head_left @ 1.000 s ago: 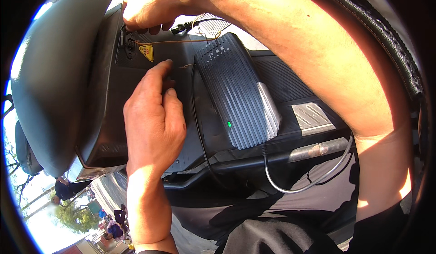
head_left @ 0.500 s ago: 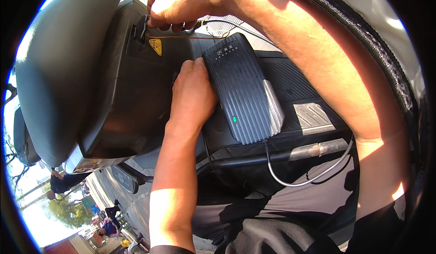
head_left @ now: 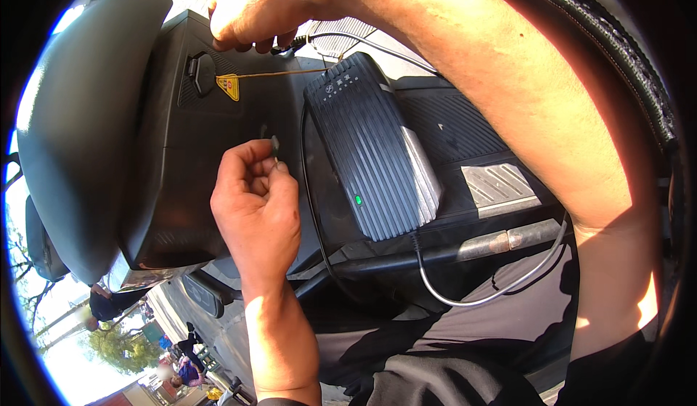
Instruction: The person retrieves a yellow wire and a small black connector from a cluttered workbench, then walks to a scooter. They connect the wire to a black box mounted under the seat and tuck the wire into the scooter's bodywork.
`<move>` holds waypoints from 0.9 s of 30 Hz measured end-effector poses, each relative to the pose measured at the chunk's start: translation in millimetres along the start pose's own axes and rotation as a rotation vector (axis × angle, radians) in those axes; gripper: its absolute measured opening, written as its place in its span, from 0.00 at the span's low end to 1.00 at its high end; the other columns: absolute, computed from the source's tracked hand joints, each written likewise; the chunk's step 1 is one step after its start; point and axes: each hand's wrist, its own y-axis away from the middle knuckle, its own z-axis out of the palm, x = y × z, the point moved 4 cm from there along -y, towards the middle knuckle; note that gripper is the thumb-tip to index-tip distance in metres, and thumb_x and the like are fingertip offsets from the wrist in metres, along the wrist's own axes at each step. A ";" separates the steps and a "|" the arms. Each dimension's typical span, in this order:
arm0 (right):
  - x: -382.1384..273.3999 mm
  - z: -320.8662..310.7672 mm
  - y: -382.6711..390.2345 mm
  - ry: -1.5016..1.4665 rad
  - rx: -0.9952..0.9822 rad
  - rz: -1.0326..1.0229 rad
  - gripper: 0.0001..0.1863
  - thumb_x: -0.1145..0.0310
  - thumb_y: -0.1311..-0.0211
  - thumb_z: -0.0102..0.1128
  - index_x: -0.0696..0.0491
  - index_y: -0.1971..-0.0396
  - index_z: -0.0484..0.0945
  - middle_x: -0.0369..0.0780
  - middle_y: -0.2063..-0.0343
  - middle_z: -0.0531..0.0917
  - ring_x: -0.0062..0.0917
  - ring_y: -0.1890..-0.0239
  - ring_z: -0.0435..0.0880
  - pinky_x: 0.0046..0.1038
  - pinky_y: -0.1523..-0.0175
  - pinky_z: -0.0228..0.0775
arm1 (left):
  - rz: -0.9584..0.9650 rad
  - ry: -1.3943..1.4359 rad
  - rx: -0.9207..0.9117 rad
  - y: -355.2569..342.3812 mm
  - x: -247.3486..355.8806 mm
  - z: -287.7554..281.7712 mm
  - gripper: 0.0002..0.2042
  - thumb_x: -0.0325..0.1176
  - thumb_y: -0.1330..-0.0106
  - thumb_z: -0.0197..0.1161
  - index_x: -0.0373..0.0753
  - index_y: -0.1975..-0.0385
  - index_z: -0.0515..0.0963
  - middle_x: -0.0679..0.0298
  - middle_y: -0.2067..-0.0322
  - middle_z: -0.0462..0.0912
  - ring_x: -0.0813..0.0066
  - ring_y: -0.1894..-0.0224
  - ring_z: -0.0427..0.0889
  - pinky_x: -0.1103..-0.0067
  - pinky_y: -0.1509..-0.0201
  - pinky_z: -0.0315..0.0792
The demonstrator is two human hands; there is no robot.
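A black ribbed charger box (head_left: 374, 148) with a green light lies on the black footboard of a scooter. To its left, my left hand (head_left: 258, 210) is closed, pinching a small grey piece (head_left: 274, 147) whose kind I cannot make out. My right hand (head_left: 265, 10) reaches across the top, its fingers curled, and what they hold is hidden. Just below its fingers shows a black plug end (head_left: 290, 46) on a cable. Near that hand a black oval port cover (head_left: 200, 74) sits in the dark body panel. A yellow triangular tag (head_left: 229, 86) hangs beside the cover on a thin brown cord.
A large black seat (head_left: 87, 130) fills the left side. From the charger's lower end a grey cable (head_left: 465, 303) loops right, past a metal bar (head_left: 501, 242). A thin black cable (head_left: 308, 188) runs down left of the charger. People stand and sit at lower left.
My left hand has come off the charger's left side, moving left and down, and now pinches a small grey piece. My right hand has drawn away from the port cover. The view has shifted slightly.
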 end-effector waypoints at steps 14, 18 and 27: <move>-26.2 14.8 43.5 0.240 -0.249 -0.053 0.13 0.69 0.49 0.62 0.60 0.64 0.82 0.46 0.69 0.85 0.31 0.62 0.85 0.28 0.57 0.75 | -0.235 0.835 0.081 16.5 -12.5 3.2 0.05 0.19 0.35 0.55 0.33 0.62 0.73 0.65 0.74 0.75 0.84 0.80 0.69 0.88 0.80 0.62; -34.3 30.7 60.7 0.190 -0.239 -0.001 0.12 0.73 0.51 0.66 0.62 0.66 0.81 0.46 0.72 0.84 0.30 0.67 0.85 0.28 0.59 0.76 | 0.063 0.416 0.274 22.4 -4.5 1.1 0.06 0.15 0.38 0.58 0.31 0.65 0.73 0.68 0.72 0.77 0.88 0.73 0.74 0.91 0.68 0.68; -38.7 39.2 77.4 -0.135 -0.122 -0.079 0.08 0.83 0.52 0.62 0.61 0.69 0.80 0.40 0.73 0.83 0.22 0.68 0.83 0.22 0.61 0.76 | 0.640 -0.146 0.558 24.6 18.5 -11.1 0.11 0.12 0.55 0.62 0.33 0.73 0.78 0.55 0.67 0.81 0.60 0.70 0.83 0.75 0.69 0.79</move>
